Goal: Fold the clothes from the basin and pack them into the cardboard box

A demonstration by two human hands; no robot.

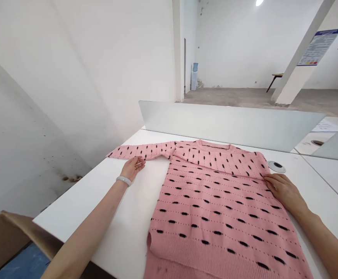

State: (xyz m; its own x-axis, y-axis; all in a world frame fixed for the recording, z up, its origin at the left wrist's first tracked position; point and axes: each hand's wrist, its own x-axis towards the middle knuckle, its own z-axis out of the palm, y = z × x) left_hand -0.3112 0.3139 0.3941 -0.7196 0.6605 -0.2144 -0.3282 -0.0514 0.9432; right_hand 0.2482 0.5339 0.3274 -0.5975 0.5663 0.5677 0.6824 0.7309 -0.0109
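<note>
A pink knitted sweater (212, 201) with black dashes lies spread on the white table (122, 221), its neckline away from me and its ribbed hem near me. One sleeve (145, 150) stretches out to the left. Across the chest runs a folded layer with upright dashes, which looks like the other sleeve (215, 161). My left hand (133, 168) is open, fingers extended, at the lower edge of the outstretched sleeve. On the right side, my right hand (283, 192) has its fingers closed on the sweater's edge, beside the end of the folded layer.
A low pale divider (229, 122) stands along the table's far edge. Behind the sweater's right shoulder is a round cable grommet (277, 166). An open cardboard box (14, 228) with blue plastic inside sits below the table at lower left. A white wall (99, 58) rises on the left.
</note>
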